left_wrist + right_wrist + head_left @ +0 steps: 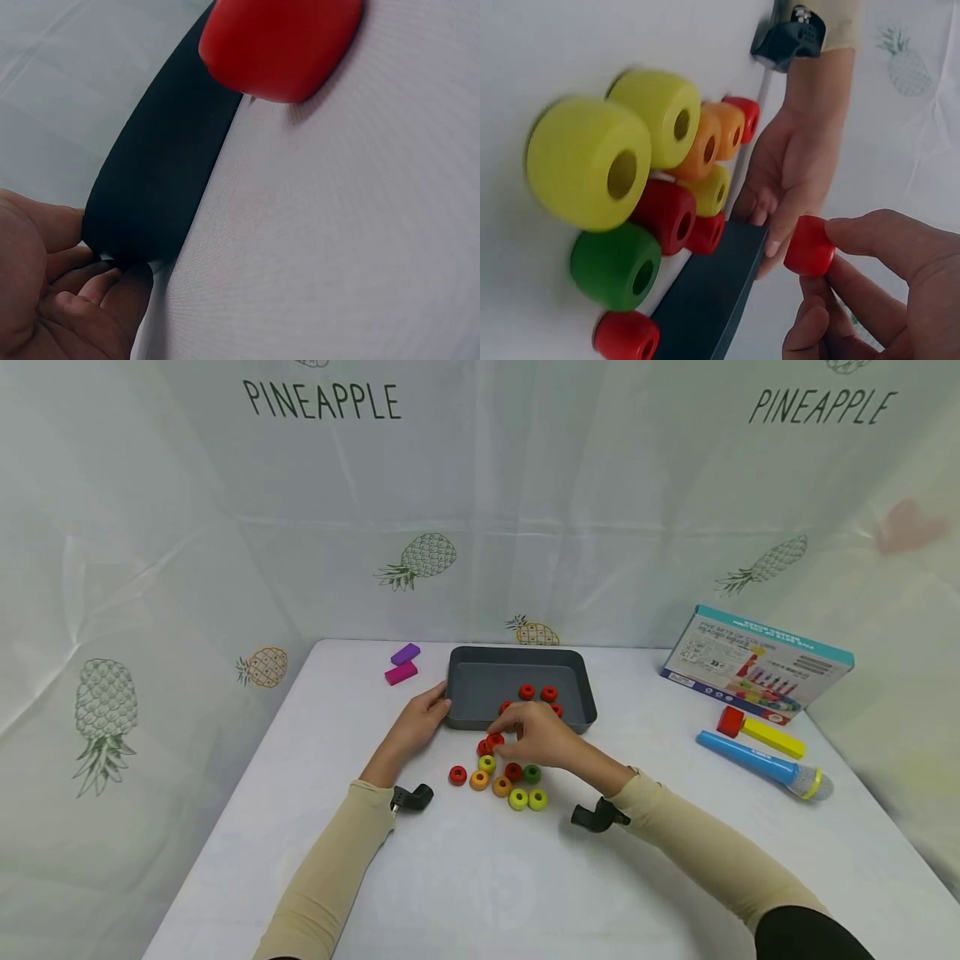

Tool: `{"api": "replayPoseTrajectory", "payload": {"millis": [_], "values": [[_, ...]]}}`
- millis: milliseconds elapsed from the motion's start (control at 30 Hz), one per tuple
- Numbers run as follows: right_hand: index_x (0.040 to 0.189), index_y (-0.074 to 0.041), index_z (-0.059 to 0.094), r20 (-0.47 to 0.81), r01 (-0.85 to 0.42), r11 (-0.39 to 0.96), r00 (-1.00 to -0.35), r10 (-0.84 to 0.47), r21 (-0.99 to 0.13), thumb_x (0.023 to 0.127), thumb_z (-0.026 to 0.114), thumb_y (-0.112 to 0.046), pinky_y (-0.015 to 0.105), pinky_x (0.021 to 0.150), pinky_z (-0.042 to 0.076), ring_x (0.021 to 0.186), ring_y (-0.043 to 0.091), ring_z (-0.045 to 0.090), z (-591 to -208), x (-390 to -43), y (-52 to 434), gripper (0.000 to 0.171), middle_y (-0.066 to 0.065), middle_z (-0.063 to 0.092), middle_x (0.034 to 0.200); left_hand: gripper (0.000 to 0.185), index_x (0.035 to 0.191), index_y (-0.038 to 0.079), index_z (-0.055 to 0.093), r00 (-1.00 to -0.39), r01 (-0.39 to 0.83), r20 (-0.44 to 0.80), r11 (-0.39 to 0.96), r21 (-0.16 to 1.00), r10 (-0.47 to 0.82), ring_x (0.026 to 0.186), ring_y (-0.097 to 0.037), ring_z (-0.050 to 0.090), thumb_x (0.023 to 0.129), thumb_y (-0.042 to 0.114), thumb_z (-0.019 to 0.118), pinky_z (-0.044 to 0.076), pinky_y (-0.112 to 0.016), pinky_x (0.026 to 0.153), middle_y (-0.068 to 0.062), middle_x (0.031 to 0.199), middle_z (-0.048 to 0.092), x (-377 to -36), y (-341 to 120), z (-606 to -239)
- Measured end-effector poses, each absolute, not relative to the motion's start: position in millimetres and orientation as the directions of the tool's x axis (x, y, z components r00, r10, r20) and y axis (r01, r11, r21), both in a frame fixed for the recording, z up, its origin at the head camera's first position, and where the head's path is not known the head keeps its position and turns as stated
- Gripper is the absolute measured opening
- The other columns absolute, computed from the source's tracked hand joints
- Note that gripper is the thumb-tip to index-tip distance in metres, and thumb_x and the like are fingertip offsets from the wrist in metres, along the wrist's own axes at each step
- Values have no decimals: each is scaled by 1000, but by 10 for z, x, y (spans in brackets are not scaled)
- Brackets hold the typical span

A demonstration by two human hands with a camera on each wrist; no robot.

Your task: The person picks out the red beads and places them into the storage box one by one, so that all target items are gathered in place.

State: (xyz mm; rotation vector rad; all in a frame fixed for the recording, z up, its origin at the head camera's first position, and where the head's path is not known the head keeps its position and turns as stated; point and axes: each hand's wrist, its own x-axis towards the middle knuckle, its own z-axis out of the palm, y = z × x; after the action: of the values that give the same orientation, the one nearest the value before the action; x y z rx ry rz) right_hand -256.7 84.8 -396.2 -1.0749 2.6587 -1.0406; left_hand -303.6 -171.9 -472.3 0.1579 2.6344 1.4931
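- While the white table [450, 893] is backed by a creased, pineapple-printed sheet [600, 527], a shallow grey tray [480, 689] with rounded corners is seen in the head view; glossy round beads [537, 799] in red, orange, yellow-green and green are scattered before it, and red ones are held inside.
- At its left, a purple block [405, 654] and a pink block [401, 673] are laid; at the right, a printed carton [757, 664], red block [730, 722], yellow block [772, 738] and blue microphone [757, 766] are grouped.
- The tray's near left corner is gripped by the left hand [422, 718]; a red bead [495, 740] is pinched by the right hand [542, 735], by which the tray's front edge is partly hidden.
- In the left wrist view, the tray's smooth dark wall is clamped between thumb and fingers; its upper part is covered by a rounded red shape [285, 49].
- In the right wrist view, barrel-like beads with central holes are shown clustered; the red bead is clamped between thumb and fingertips, clear of the table.
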Motion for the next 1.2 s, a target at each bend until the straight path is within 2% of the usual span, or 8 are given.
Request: {"api": "replayPoseTrajectory", "payload": {"millis": [133, 267, 400, 733, 1200], "values": [[106, -7, 80, 172, -580, 526, -757, -631, -622, 82, 80, -9, 23, 66, 53, 79, 18, 60, -3970, -2640, 850, 24, 2, 73, 94, 56, 160, 20, 32, -989, 30, -48, 515, 857, 137, 152, -26, 33, 108, 34, 47, 29, -46, 125, -8, 163, 38, -3033, -1718, -4721], [106, -7, 80, 164, -558, 539, -775, -610, -631, 82, 82, -10, 24, 71, 54, 85, 20, 62, -3970, -2718, 851, 24, 2, 74, 97, 56, 160, 21, 32, -989, 25, -52, 514, 857, 136, 152, -26, 33, 108, 34, 47, 29, -46, 125, -7, 163, 39, -3032, -1720, -4718], [104, -8, 80, 170, -552, 553, -786, -594, -624, 82, 82, -10, 25, 69, 54, 84, 23, 62, -3982, -2804, 850, 23, 5, 74, 95, 56, 160, 21, 33, -990, 24, -53, 516, 856, 134, 153, -25, 33, 108, 35, 47, 28, -45, 126, -7, 163, 38, -3032, -1722, -4713], [103, -12, 81, 156, -511, 587, -822, -548, -628, 82, 83, -14, 25, 69, 55, 82, 14, 60, -4040, -2960, 813, 21, 1, 74, 94, 55, 160, 18, 33, -989, 45, -35, 509, 860, 147, 152, -26, 34, 108, 33, 47, 29, -44, 125, -8, 163, 38, -3039, -1732, -4711], [106, -8, 80, 126, -480, 626, -843, -522, -614, 84, 81, -12, 25, 69, 52, 84, 17, 61, -4012, -3150, 788, 23, 6, 76, 99, 55, 160, 20, 33, -989, 26, -52, 498, 867, 142, 152, -26, 34, 108, 32, 47, 30, -46, 125, -8, 163, 38, -3027, -1717, -4703]]}}
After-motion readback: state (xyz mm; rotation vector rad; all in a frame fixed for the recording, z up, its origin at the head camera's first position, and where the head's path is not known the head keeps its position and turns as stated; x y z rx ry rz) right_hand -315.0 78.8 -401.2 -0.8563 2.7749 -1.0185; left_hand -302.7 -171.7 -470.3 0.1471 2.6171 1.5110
